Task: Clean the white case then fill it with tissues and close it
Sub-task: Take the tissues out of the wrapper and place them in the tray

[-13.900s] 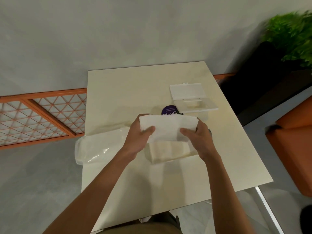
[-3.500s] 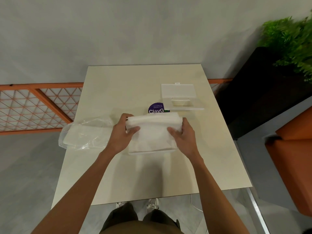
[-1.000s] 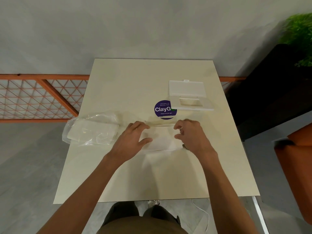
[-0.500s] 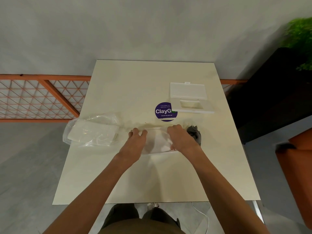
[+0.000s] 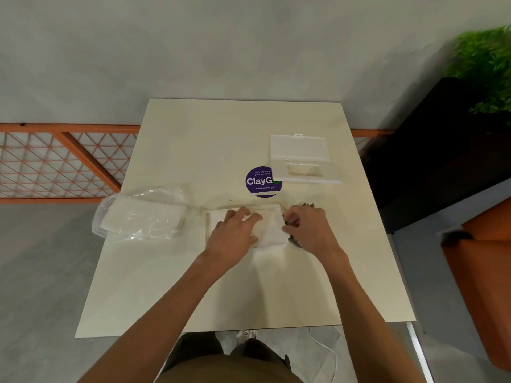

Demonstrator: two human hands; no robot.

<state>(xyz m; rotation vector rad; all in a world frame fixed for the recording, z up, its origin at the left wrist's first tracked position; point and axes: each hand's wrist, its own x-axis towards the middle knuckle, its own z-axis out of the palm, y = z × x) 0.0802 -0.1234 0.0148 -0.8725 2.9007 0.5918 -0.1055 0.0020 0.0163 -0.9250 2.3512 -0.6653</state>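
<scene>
Both hands press the tissues [image 5: 269, 236] at bench [image 5: 193, 286] centre. Left hand [image 5: 233, 233] fingers lie spread flat; right hand [image 5: 309, 230] fingers pinch the stack's 3 o'clock edge. Case lid [image 5: 300, 158] lies open at 1 o'clock.

Bare table [image 5: 210, 139] lies open between plastic bag [image 5: 141, 214] (left edge) and lid [image 5: 300, 161].
</scene>
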